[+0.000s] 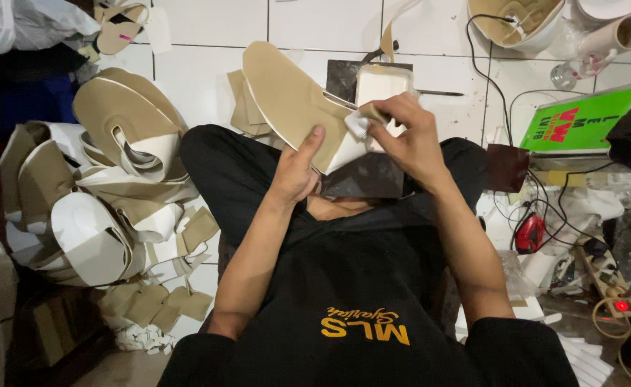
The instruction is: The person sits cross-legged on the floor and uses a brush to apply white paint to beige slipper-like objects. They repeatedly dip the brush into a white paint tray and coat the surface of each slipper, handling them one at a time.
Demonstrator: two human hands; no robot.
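Beige on one face and white on the other, the upper (294, 104) sits over the lap, its long axis slanting up-left, away from both hands. Left hand (297, 168) pinches its lower edge, thumb on top. Right hand (408, 140), nearer the notch, has its grip pressed together on a white cloth (358, 125) touching that upper.

Both forearms bare, raised from the lap, converging toward the far centre. Left hand (297, 168): palm turned up, thumb extended and pressed flat, fingers curled underneath out of sight. Right hand (408, 140): higher and further, wrist bent, knuckles up, fingertips pinched together and pointing left, near the left thumb.
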